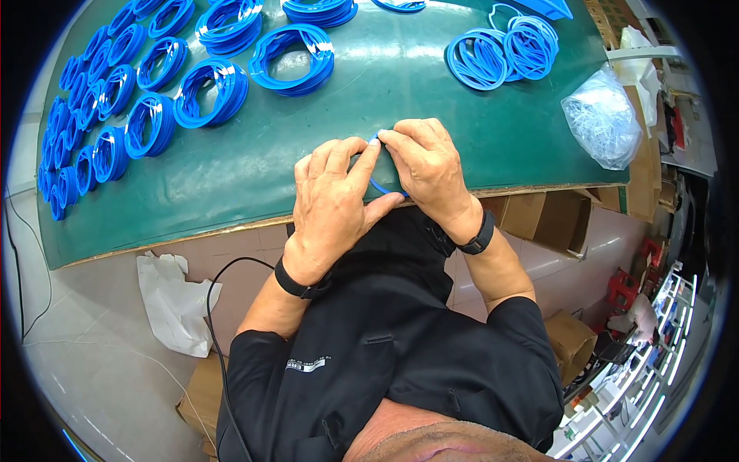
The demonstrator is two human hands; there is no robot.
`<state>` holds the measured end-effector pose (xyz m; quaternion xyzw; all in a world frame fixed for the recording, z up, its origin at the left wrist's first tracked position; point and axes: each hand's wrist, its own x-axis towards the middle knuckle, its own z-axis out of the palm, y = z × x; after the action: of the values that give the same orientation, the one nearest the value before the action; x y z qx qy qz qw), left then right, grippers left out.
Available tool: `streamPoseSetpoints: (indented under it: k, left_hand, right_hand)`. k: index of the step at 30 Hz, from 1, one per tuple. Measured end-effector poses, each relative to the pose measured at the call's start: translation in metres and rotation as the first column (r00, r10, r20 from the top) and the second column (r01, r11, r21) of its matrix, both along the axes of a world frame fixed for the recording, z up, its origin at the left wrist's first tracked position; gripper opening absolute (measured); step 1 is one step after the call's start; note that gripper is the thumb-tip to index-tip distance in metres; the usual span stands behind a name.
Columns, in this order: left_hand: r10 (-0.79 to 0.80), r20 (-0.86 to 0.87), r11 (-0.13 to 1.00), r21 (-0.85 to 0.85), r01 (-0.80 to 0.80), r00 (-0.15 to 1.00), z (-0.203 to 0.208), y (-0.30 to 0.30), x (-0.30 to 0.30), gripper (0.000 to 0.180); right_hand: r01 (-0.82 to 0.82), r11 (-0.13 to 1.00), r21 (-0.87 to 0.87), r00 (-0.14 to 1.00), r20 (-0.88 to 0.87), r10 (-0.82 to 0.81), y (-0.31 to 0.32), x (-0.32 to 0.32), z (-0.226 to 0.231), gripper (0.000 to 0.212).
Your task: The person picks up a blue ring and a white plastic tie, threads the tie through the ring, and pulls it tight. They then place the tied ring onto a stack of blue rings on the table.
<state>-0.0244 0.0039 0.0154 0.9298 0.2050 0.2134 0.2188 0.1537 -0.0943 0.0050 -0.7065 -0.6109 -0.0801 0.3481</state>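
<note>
Near the table's front edge, both my hands hold a thin blue ring (377,185) between them, partly hidden by the fingers. My left hand (331,192) has its fingers closed at the ring's far side, while its thumb reaches along the near side. On the ring's right side, my right hand (427,165) is curled, its fingertips meeting those of the left hand at the top. Loose blue rings (477,59) lie in a tangled pile beyond my right hand. Bundled blue rings (292,60) stand beyond my left hand.
Rows of blue ring bundles (150,125) cover the left of the green table (369,85). A clear plastic bag (603,117) sits at its right edge, and a blue bin (548,8) at the far right. Cardboard boxes (550,219) stand below; a black cable (209,308) hangs at left.
</note>
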Motion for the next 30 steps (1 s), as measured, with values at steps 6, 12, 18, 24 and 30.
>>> streamPoseSetpoints:
  k: [6, 12, 18, 24, 30]
  left_hand:
    - [-0.002, 0.008, 1.000, -0.005, 0.002, 1.000, 0.0001, 0.0009, 0.0001, 0.079]
    - [-0.005, 0.013, 1.000, -0.001, 0.005, 1.000, 0.0002, 0.0006, -0.0008, 0.078]
    - [-0.004, 0.031, 1.000, -0.002, 0.004, 1.000, -0.0012, 0.0013, -0.0004, 0.077]
    - [-0.004, 0.042, 1.000, 0.001, 0.004, 0.999, -0.0021, 0.0020, 0.0002, 0.076]
    - [-0.003, 0.061, 1.000, 0.012, 0.002, 0.998, -0.0033, 0.0019, 0.0000, 0.072]
  right_hand:
    - [-0.013, 1.000, 0.002, 1.000, -0.004, 0.013, -0.0018, 0.0009, -0.0021, 0.033]
    - [0.019, 1.000, 0.018, 0.999, -0.039, -0.018, -0.0013, -0.0022, 0.0003, 0.031]
    - [-0.008, 1.000, 0.004, 1.000, -0.007, 0.008, -0.0011, 0.0008, -0.0015, 0.031]
    - [-0.011, 1.000, 0.026, 0.999, -0.030, 0.011, -0.0011, 0.0018, -0.0015, 0.031]
    - [0.006, 1.000, 0.010, 0.999, -0.034, -0.006, -0.0009, 0.0001, 0.0007, 0.029]
